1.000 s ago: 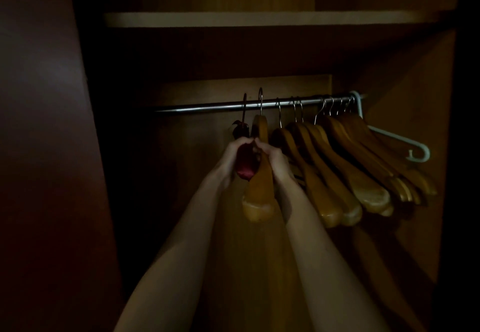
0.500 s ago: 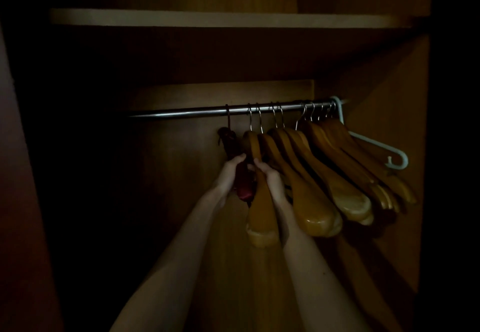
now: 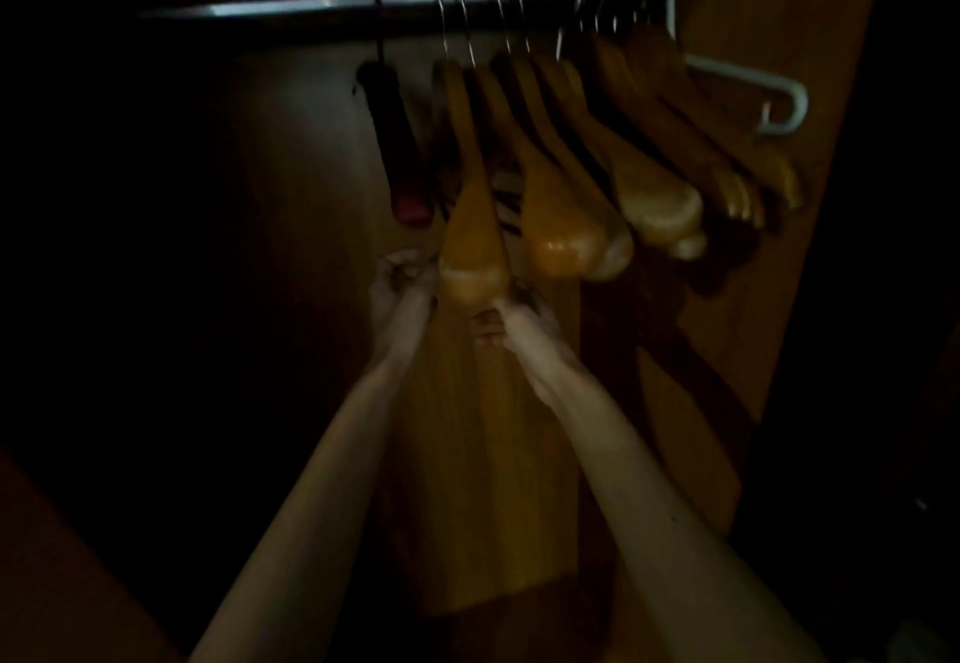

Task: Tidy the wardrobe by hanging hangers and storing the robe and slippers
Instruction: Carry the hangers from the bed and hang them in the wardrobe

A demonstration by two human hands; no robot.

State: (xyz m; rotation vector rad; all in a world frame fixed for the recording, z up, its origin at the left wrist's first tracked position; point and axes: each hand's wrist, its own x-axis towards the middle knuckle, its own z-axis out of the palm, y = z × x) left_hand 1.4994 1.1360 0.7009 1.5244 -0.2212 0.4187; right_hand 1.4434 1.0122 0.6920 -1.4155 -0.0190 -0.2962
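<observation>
Your left hand (image 3: pixel 400 280) and right hand (image 3: pixel 511 314) sit just under the nearest tan wooden hanger's (image 3: pixel 470 226) rounded end; blur hides whether either grips it. It hangs from the silver metal rail (image 3: pixel 322 8), dark red hanger (image 3: pixel 395 143) to its left.

Both forearms are bare to the frame edge, no sleeve showing; left hand (image 3: pixel 397 283) and right hand (image 3: pixel 511 317) ungloved.

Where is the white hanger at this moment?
In the head view, the white hanger hangs at the far right end of the rail, behind the wooden hangers.
</observation>
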